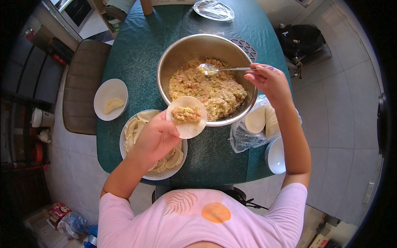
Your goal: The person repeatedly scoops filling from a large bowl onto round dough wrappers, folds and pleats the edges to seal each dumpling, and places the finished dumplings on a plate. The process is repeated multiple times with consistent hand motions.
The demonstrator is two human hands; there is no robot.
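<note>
My left hand (154, 138) grips the edge of a round dumpling wrapper (191, 131), which carries a mound of filling (185, 114) in its middle. The wrapper is held flat near the front rim of a large steel bowl (163, 78). In my right hand (268, 82) is the handle of a metal spoon (233, 69), its bowl end just over the chopped filling (211, 91) in the steel bowl. Under my left hand and partly hidden by it stands a white plate (164, 175) of folded dumplings (174, 158).
On the left, a white bowl (99, 97) holds one dumpling (113, 105). Stacked wrappers (255, 120) lie in a plastic bag (244, 142) right of the steel bowl, with another white bowl (276, 156) by the table edge. A plastic-covered plate (214, 10) and a trivet (247, 50) are farther back.
</note>
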